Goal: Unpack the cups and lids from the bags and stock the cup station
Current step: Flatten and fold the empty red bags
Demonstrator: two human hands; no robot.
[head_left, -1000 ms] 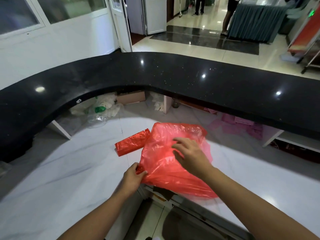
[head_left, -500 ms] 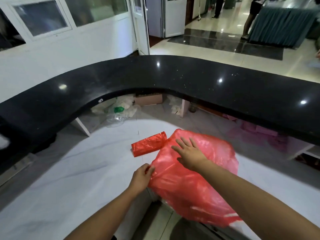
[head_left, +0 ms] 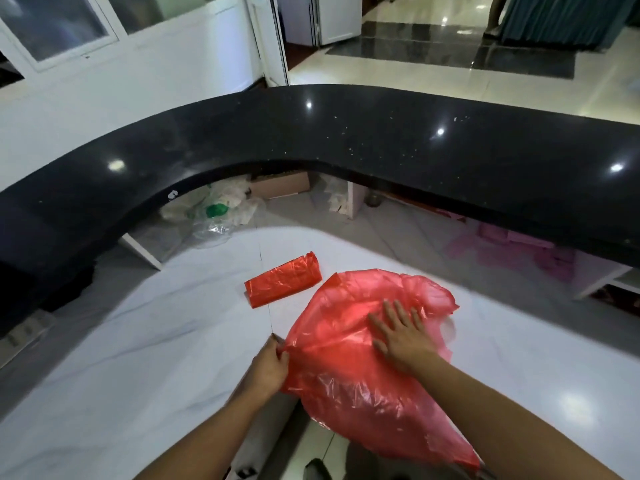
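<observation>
A loose red plastic bag [head_left: 349, 382] lies spread over the white marble counter [head_left: 138, 358], its lower end hanging past the counter's near edge. My left hand [head_left: 268, 368] pinches the bag's left corner. My right hand [head_left: 400, 336] rests flat on top of the bag, fingers spread, pressing it down. A rolled-up bundle of red bags [head_left: 284, 279] lies on the counter just beyond and to the left of the spread bag. No cups or lids show.
A raised curved black counter [head_left: 346, 140] wraps around the far side. Under it sit crumpled clear and white plastic bags [head_left: 214, 213], a cardboard box [head_left: 280, 185] and pink packets [head_left: 519, 247]. A person's legs [head_left: 493, 15] stand far back on the tiled floor.
My right hand has slid rightward and farther across the bag, flattening it. The bag lies more spread out than before. My left hand keeps its pinch on the corner.
</observation>
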